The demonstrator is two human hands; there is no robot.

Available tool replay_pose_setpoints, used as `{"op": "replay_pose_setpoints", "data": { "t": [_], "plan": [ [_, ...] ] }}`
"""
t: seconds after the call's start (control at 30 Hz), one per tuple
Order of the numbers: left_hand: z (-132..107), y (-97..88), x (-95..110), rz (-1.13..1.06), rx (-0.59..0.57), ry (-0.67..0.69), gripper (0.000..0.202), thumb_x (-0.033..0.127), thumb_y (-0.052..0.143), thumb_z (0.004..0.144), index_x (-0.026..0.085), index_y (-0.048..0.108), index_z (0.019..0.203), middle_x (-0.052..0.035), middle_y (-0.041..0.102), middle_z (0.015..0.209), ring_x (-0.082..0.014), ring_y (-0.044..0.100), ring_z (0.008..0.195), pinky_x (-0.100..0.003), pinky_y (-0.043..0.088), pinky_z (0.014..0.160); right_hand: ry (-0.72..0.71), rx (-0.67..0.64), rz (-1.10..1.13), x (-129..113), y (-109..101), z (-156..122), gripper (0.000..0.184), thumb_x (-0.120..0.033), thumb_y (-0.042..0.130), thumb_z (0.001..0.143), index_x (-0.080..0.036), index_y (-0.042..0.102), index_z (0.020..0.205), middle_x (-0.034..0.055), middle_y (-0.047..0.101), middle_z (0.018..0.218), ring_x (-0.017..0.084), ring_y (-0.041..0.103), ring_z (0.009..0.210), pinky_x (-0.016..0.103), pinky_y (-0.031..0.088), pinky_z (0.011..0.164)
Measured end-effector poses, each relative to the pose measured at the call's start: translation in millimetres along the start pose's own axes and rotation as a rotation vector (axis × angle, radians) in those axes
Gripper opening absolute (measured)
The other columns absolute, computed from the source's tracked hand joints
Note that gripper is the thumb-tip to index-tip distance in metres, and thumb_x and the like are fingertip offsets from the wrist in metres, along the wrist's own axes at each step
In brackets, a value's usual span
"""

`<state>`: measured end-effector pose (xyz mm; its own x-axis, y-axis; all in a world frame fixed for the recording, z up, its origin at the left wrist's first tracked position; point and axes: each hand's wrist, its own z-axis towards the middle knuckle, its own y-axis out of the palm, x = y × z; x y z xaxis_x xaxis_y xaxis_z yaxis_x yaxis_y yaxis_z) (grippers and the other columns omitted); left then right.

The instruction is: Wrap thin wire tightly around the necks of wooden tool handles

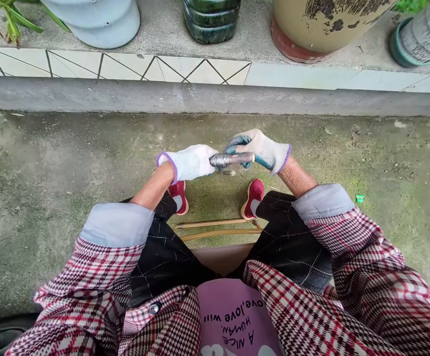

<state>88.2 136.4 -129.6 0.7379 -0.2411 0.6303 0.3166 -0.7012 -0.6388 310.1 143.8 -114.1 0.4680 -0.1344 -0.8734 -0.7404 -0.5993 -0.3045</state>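
Note:
My left hand [200, 160], in a white knit glove with a purple cuff, is closed around a wooden stick [242, 157] that points to the right. Silver wire [220, 160] is wound tightly round the stick close to my left fingers. Just below it a second pale stick end [230, 173] shows; whether the two are joined I cannot tell. My right hand [255, 148], gloved in white with a blue-green coated palm, is closed with its fingers curled just behind and above the wound part. What those fingers pinch is hidden.
Ahead runs a concrete ledge with a tiled edge [196, 69]. On it stand a pale pot [103, 22], a dark green bottle [212, 20], a tan pot [322, 29] and a grey pot [428, 37]. Between my legs show wooden bars [218, 232] over the concrete floor [51, 163].

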Motion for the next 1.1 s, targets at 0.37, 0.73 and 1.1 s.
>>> {"op": "replay_pose_setpoints", "data": {
  "t": [0.37,0.73,1.1],
  "plan": [
    [8.5,2.4,9.9,-0.455,0.072,-0.064,0.029,0.011,0.062,0.078,0.015,0.076,0.103,-0.0031,0.073,0.083,-0.0129,0.061,0.060,-0.024,0.052,0.054,0.064,0.164,0.228,-5.8,7.6,-2.8,0.028,-0.048,0.068,0.083,-0.022,0.062,0.075,0.0013,0.064,0.065,0.010,0.048,0.055,0.028,0.040,0.050],
    [3.2,-18.9,32.7,-0.582,0.382,-0.257,0.032,0.005,0.055,0.089,0.010,0.069,0.117,-0.0081,0.073,0.095,-0.0100,0.061,0.067,-0.026,0.057,0.065,0.053,0.231,0.321,-1.5,12.9,0.3,0.023,-0.044,0.064,0.089,-0.021,0.067,0.088,-0.0015,0.060,0.065,0.010,0.040,0.048,0.028,0.032,0.044],
    [15.3,-6.5,-17.2,0.232,0.187,-0.367,0.031,0.021,0.059,0.087,0.019,0.077,0.112,-0.0153,0.076,0.103,-0.0337,0.072,0.102,-0.041,0.054,0.092,-0.106,0.054,-0.347,-25.8,29.8,-28.1,0.025,-0.034,0.056,0.094,-0.017,0.072,0.085,-0.0027,0.059,0.068,0.011,0.048,0.062,0.026,0.038,0.060]
  ]
}}
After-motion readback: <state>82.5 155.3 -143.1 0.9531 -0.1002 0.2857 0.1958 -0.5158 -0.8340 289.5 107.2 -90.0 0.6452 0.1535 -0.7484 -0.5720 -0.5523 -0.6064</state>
